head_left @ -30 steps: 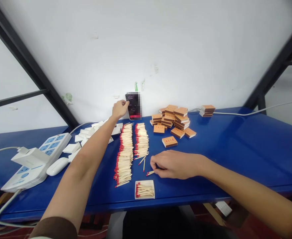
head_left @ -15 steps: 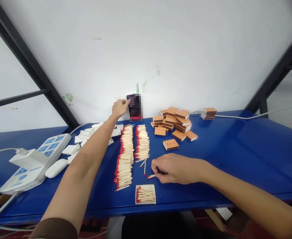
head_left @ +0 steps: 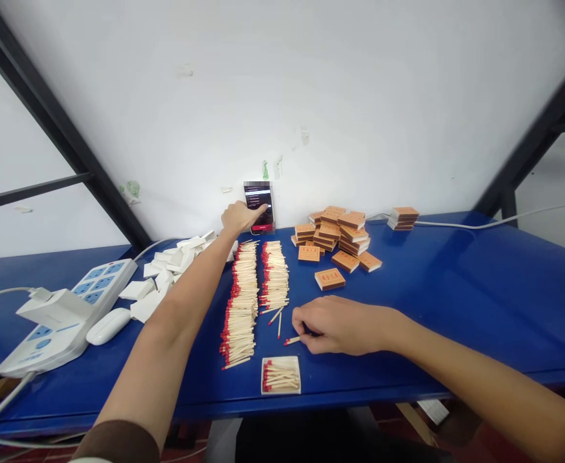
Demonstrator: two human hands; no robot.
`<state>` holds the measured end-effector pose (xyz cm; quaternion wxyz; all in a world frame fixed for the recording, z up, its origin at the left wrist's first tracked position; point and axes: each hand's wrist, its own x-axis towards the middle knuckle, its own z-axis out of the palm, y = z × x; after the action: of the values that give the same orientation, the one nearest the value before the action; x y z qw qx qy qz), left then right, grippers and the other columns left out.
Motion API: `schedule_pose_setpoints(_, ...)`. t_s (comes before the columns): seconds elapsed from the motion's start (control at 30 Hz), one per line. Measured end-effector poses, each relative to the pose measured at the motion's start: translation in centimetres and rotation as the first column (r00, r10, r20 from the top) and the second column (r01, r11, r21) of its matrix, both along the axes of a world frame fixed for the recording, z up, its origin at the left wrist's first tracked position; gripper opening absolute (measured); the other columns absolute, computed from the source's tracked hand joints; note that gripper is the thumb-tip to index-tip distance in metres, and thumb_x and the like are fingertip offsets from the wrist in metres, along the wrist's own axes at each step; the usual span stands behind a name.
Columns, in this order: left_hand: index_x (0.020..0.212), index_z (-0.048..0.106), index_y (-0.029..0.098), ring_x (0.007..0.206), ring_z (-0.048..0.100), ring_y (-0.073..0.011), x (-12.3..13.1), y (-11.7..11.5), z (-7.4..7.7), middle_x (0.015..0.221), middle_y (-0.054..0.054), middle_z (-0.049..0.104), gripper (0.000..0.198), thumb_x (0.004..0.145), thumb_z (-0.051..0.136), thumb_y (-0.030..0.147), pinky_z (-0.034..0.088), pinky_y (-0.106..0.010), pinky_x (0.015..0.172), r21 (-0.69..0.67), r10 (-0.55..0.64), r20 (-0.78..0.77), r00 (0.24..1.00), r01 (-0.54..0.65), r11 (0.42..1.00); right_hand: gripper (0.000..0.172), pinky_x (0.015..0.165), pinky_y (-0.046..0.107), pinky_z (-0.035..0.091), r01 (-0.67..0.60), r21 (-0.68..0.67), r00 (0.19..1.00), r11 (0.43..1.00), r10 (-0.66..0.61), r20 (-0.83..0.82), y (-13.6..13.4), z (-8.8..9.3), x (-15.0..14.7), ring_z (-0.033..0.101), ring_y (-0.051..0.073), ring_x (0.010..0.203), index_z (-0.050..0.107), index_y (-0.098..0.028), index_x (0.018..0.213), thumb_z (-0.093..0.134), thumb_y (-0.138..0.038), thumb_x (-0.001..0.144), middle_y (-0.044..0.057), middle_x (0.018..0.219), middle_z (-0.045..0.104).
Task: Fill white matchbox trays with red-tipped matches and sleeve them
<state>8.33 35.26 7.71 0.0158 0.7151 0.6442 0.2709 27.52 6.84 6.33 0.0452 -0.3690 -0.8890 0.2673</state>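
Observation:
My left hand [head_left: 240, 217] reaches to the back wall, one finger stretched out against the screen of a phone [head_left: 258, 211] propped upright there. It grips nothing. Low over the table, my right hand [head_left: 337, 326] is closed in a pinch on matches [head_left: 292, 341], whose red heads stick out to the left. Just below them lies a white matchbox tray [head_left: 281, 375] partly filled with matches. Two long rows of matches, a left row [head_left: 243, 302] and a shorter right row [head_left: 275, 276], run towards the wall. Two loose matches [head_left: 279, 325] lie beside the right hand.
Orange matchbox sleeves [head_left: 330, 231] are heaped at the back, with a small stack [head_left: 402, 217] farther right. White empty trays [head_left: 179, 257] pile up under my left forearm. A power strip [head_left: 89, 302] and a white earphone case [head_left: 108, 326] sit at the left.
My left hand has moved right and slightly down across the phone, its finger now farther over the screen, where the display looks different. My right hand has stayed in place with the matches.

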Motion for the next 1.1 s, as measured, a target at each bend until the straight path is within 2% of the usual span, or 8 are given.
schedule_pose_setpoints(0.27, 0.112, 0.067, 0.014, 0.111, 0.061, -0.045, 0.5, 0.1, -0.1, 0.116, -0.023, 0.068, 0.095, 0.065, 0.047, 0.094, 0.048, -0.048, 0.088, 0.0, 0.027, -0.01, 1.0, -0.027, 1.0, 0.006, 0.061, 0.025, 0.032, -0.004, 0.002, 1.0, 1.0, 0.004, -0.002, 0.0, -0.1, 0.0, 0.049, 0.013, 0.067, 0.052, -0.02, 0.082, 0.055, -0.02, 0.086, -0.001, 0.078, 0.06)
schedule_pose_setpoints(0.47, 0.097, 0.072, 0.016, 0.104, 0.065, -0.0442, 0.0, -0.2, -0.1, 0.106, -0.022, 0.071, 0.089, 0.067, 0.042, 0.095, 0.048, -0.048, 0.084, -0.006, 0.0, -0.027, 1.0, 0.0, 1.0, 0.009, 0.06, 0.024, 0.031, -0.009, -0.009, 1.0, 1.0, 0.009, -0.02, 0.0, 0.3, -0.1, 0.046, 0.012, 0.066, 0.05, -0.02, 0.08, 0.056, -0.02, 0.087, -0.002, 0.076, 0.056)
schedule_pose_setpoints(0.57, 0.088, 0.073, 0.018, 0.1, 0.066, -0.043, -1.0, -0.7, -0.1, 0.098, -0.02, 0.073, 0.081, 0.075, 0.039, 0.09, 0.048, -0.048, 0.083, 0.001, -0.028, -0.035, 0.999, 0.028, 1.0, 0.008, 0.059, 0.025, 0.032, -0.01, -0.003, 1.0, 1.0, 0.01, -0.011, 0.0, 0.2, -0.1, 0.046, 0.012, 0.066, 0.051, -0.02, 0.08, 0.055, -0.02, 0.087, -0.002, 0.075, 0.056)
schedule_pose_setpoints(0.7, 0.096, 0.073, 0.017, 0.101, 0.067, -0.0384, -3.0, -2.3, 0.5, 0.096, -0.018, 0.074, 0.067, 0.09, 0.035, 0.072, 0.047, -0.046, 0.086, 0.062, -0.107, -0.04, 0.993, 0.11, 0.992, 0.008, 0.059, 0.024, 0.033, -0.002, 0.009, 0.999, 1.0, 0.003, -0.037, 0.0, 0.2, 0.1, 0.045, 0.012, 0.065, 0.051, -0.02, 0.081, 0.055, -0.018, 0.087, -0.002, 0.075, 0.054)
schedule_pose_setpoints(0.8, 0.104, 0.07, 0.018, 0.093, 0.069, -0.0276, -5.1, -5.2, 1.2, 0.094, -0.01, 0.075, 0.057, 0.098, 0.03, 0.058, 0.048, -0.037, 0.085, 0.113, -0.3, -0.07, 0.951, 0.307, 0.945, 0.008, 0.06, 0.024, 0.033, 0.02, 0.027, 0.999, 0.999, -0.019, -0.05, 0.2, 0.3, 0.1, 0.045, 0.011, 0.064, 0.05, -0.019, 0.082, 0.052, -0.018, 0.09, -0.002, 0.074, 0.054)
schedule_pose_setpoints(0.87, 0.101, 0.07, 0.02, 0.088, 0.069, -0.022, -7.0, -8.0, 1.6, 0.094, -0.006, 0.075, 0.045, 0.095, 0.04, 0.054, 0.048, -0.032, 0.084, 0.113, -0.456, -0.109, 0.883, 0.467, 0.877, 0.009, 0.061, 0.025, 0.034, 0.041, 0.067, 0.998, 0.997, -0.039, -0.039, 0.3, 0.3, 0.2, 0.046, 0.012, 0.064, 0.051, -0.019, 0.085, 0.049, -0.02, 0.094, 0.0, 0.076, 0.056)
schedule_pose_setpoints(1.0, 0.096, 0.071, 0.02, 0.087, 0.067, -0.0201, -11.3, -15.4, 1.5, 0.094, -0.005, 0.075, 0.028, 0.092, 0.055, 0.042, 0.048, -0.031, 0.085, 0.152, -0.623, -0.156, 0.766, 0.642, 0.752, 0.013, 0.064, 0.026, 0.035, 0.041, 0.114, 0.999, 0.993, -0.042, 0.012, 0.4, 0.1, 0.4, 0.051, 0.014, 0.069, 0.053, -0.018, 0.092, 0.044, -0.024, 0.098, 0.004, 0.084, 0.06)
schedule_pose_setpoints(1.1, 0.112, 0.065, 0.022, 0.08, 0.064, -0.0169, -13.7, -22.0, 0.6, 0.091, -0.003, 0.072, 0.021, 0.093, 0.057, 0.019, 0.048, -0.029, 0.077, 0.286, -0.76, -0.239, 0.604, 0.792, 0.539, 0.011, 0.063, 0.026, 0.034, 0.03, 0.124, 0.999, 0.992, -0.033, 0.024, 0.2, 0.1, 0.3, 0.05, 0.014, 0.068, 0.053, -0.019, 0.091, 0.045, -0.022, 0.097, 0.003, 0.084, 0.061)
